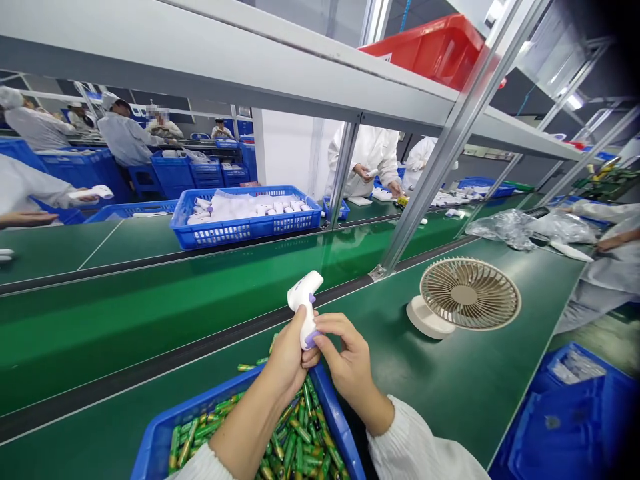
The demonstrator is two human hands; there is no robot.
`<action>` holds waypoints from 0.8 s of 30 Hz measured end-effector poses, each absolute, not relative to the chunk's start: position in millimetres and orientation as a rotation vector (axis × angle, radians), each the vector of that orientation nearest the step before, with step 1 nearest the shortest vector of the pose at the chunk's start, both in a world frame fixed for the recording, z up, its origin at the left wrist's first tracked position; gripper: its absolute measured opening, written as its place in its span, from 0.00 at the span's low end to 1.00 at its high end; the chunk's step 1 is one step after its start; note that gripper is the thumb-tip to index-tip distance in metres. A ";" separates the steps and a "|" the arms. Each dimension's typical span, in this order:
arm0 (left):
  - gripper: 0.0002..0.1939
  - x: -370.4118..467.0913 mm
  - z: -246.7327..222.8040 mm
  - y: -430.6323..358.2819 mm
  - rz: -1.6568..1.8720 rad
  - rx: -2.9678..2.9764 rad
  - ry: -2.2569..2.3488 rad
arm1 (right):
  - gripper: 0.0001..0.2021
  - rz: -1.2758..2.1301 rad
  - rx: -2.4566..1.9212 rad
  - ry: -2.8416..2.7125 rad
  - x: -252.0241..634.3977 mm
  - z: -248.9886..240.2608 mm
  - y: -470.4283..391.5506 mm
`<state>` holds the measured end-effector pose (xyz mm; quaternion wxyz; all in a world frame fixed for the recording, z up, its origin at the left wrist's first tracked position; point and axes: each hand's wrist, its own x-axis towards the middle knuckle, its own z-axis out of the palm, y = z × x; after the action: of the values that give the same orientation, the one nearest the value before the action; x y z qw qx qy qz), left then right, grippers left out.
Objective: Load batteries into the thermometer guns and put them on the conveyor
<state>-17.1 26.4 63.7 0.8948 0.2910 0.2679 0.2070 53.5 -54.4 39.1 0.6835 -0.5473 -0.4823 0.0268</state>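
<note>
A white infrared thermometer, shaped like a small gun with a purple trigger, is held upright over the green bench. My left hand is closed around its handle. With thumb and fingertips, my right hand pinches the purple part low on the handle. Below my forearms stands a blue bin full of green-and-gold batteries. A few loose batteries lie on the bench just beyond the bin's far rim.
A beige fan stands on the bench to the right. Across the green conveyor sits a blue basket of white thermometers. A metal post and shelf with a red bin rise ahead. Co-workers in white sit around.
</note>
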 end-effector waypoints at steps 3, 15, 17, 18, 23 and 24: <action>0.24 -13.7 61.5 20.3 0.508 0.619 0.547 | 0.04 0.185 -1.134 -1.012 57.7 33.3 -52.3; 0.21 -10.4 72.9 11.7 0.450 0.559 0.586 | 0.06 0.244 -1.102 -0.892 59.8 29.0 -48.6; 0.21 -11.2 73.4 11.3 0.457 0.580 0.609 | 0.06 0.265 -1.100 -0.880 57.9 28.2 -49.1; 0.22 -11.4 72.7 11.4 0.470 0.589 0.627 | 0.05 0.282 -1.097 -0.875 56.7 27.4 -49.2; 0.23 -9.2 60.2 19.5 0.544 0.732 0.711 | 0.06 0.319 -1.149 -0.905 56.3 21.0 -46.6; 0.21 -8.8 57.6 22.9 0.548 0.790 0.722 | 0.07 0.314 -1.177 -0.900 58.2 18.7 -45.2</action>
<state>-8.8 22.9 57.6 0.8247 0.3715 0.3398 0.2577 58.2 -45.2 18.7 0.7266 -0.5340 -0.4083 0.1423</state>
